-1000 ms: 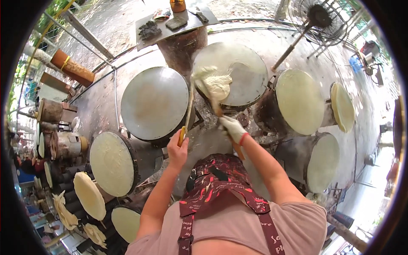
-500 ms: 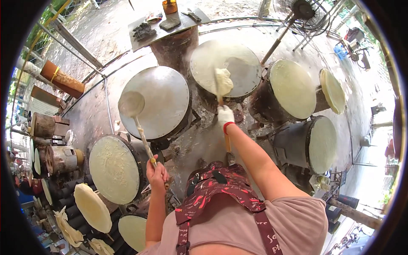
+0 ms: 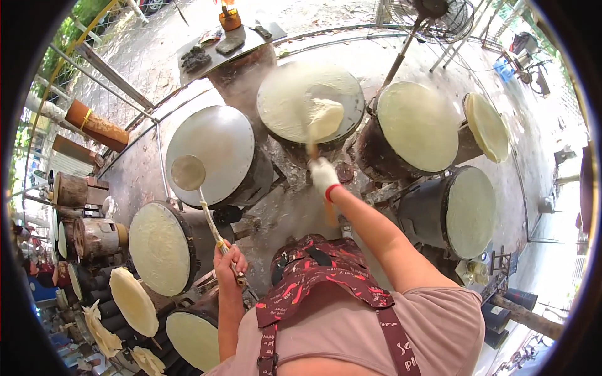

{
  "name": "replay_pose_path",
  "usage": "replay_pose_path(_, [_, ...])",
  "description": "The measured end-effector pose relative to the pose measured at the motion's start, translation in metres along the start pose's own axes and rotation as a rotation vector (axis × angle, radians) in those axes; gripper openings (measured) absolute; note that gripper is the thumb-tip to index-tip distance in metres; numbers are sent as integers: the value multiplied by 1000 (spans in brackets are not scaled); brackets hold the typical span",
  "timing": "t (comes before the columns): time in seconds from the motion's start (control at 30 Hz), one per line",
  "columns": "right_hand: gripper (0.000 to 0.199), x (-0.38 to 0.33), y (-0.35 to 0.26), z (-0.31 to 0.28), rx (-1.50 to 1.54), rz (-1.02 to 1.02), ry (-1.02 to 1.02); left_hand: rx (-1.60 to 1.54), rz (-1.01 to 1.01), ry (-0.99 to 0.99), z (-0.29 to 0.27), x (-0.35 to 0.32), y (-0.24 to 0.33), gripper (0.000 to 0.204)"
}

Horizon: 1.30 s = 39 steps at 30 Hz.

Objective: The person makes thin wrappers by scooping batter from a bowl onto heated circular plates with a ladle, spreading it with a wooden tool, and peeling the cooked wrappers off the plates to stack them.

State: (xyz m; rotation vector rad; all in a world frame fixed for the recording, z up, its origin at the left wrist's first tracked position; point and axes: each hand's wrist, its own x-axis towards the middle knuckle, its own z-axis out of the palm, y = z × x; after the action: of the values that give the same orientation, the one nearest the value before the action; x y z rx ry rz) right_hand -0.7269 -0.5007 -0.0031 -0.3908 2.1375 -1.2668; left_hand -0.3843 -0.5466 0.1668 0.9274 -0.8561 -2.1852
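My left hand (image 3: 230, 262) is closed round the long handle of a ladle (image 3: 188, 172). The ladle's round bowl hangs over the grey, batter-free top of the left round griddle (image 3: 219, 141). A white glove with a red wristband covers my right hand (image 3: 323, 177), closed on the wooden handle of a spreader (image 3: 311, 141), whose working end is blurred. The spreader meets a soft pale lump of batter (image 3: 327, 118) on the middle griddle (image 3: 356, 120). Thin pale batter (image 3: 285, 94) covers most of that griddle's top.
More round griddles with pale sheets stand right (image 3: 419, 128) and left (image 3: 160, 247). A loose round sheet (image 3: 133, 302) is at lower left. Behind are a small table (image 3: 266, 47) with dark lumps and a standing fan (image 3: 429, 15). Steam drifts around the griddles.
The batter now covers the bare grey patch on the middle griddle's right side. My right hand has swept the spreader and lump around. The ladle has dropped slightly, and the view has shifted.
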Motion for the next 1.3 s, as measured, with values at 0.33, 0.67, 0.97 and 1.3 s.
replay_pose_path(0.33, [38,4,42,-146,-70,-39,-68,-107,52,-86,126,6,-62,15])
replay_pose_path(0.67, [31,64,28,-200,-265,-307,-226,-140,56,-72,177,15,-94,17])
replay_pose_path(0.97, [33,121,2,-211,-435,-79,71,-149,-18,-38,166,31,-82,18])
replay_pose_path(1.3, [38,79,14,-155,469,24,167,-2,-229,2,135,60,-67,15])
